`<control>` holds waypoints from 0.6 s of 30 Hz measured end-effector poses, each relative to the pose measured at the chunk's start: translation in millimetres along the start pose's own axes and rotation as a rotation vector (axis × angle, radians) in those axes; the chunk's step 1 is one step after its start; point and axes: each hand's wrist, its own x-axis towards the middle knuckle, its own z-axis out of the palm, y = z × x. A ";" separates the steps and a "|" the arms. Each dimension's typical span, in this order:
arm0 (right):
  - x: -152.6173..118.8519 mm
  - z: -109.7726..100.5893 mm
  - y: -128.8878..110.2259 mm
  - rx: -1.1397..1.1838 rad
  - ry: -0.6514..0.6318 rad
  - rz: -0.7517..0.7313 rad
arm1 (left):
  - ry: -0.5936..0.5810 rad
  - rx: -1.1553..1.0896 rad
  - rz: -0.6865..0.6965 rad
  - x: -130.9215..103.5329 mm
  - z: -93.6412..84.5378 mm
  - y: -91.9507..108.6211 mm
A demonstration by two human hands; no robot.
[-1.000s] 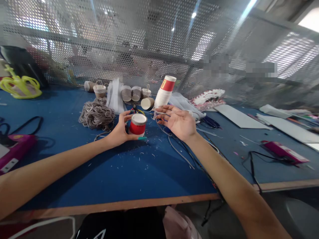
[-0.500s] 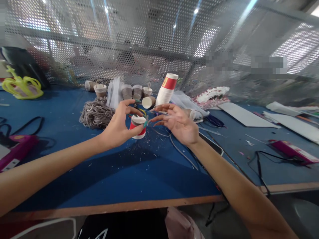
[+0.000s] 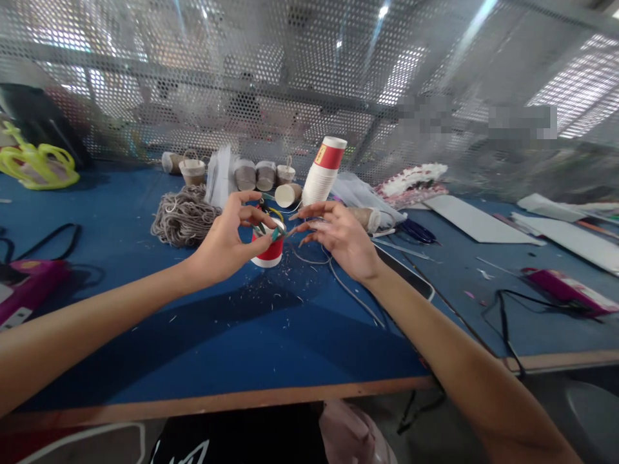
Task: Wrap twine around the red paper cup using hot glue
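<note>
A red and white paper cup (image 3: 267, 258) stands on the table, its upper part partly hidden by my fingers. My left hand (image 3: 229, 241) is curled round the cup's upper part, thumb and fingertips with teal nails closed at its rim. Just right of the cup, my right hand (image 3: 338, 238) has bent fingers, with thumb and fingertips closed on a thin grey cord near the rim. Some of this grey cord (image 3: 351, 293) trails over the table below my right hand. Its exact path through the fingers is hard to make out.
A pile of grey cord (image 3: 181, 218) lies left of my hands. Behind stand cord-wrapped cups (image 3: 265, 175) and a leaning stack of paper cups (image 3: 319, 183). Dark-handled scissors (image 3: 418, 232), a phone (image 3: 411, 277) and white boards (image 3: 483, 221) lie to the right. Cord scraps litter the table.
My left thumb has moved up to the cup's rim, and the grey band seen there before is now mostly covered. My right hand has shifted only slightly beside the cup.
</note>
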 end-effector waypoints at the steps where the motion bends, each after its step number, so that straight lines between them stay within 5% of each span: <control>1: 0.1 0.6 1.2 -0.008 0.003 -0.001 | 0.002 0.000 -0.001 -0.3 0.3 0.1; 12: 3.8 -3.6 11.2 -0.175 0.189 0.056 | 0.049 -0.005 0.013 0.8 -2.2 -0.9; 18: -3.9 3.1 2.0 -0.257 -0.042 0.034 | 0.025 -0.060 0.030 0.8 -1.2 -0.4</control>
